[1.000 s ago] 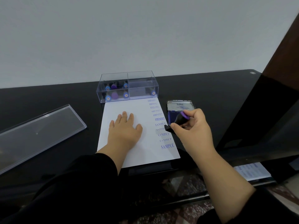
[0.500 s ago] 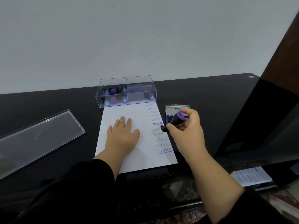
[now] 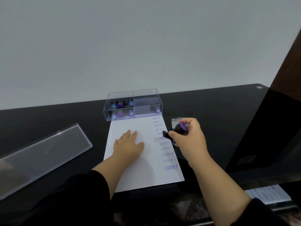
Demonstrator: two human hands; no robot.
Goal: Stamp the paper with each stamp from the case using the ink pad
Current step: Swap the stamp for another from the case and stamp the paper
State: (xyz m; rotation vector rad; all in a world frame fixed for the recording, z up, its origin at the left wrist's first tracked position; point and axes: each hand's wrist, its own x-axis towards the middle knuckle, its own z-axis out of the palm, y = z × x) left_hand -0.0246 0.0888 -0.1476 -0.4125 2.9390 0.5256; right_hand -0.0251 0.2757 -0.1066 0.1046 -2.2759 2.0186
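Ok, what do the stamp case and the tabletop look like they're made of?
The stamp case looks like clear rigid plastic, perhaps acrylic: the stamps show through its walls, and its edges catch light. The tabletop is black and glossy, with dim reflections; whether it is glass, lacquer or laminate cannot be told.

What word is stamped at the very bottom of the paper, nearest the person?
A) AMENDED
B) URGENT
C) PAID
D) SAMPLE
D: the lowest print on the paper is the bold blue word SAMPLE, while the AMENDED prints sit higher up, near the clear case.
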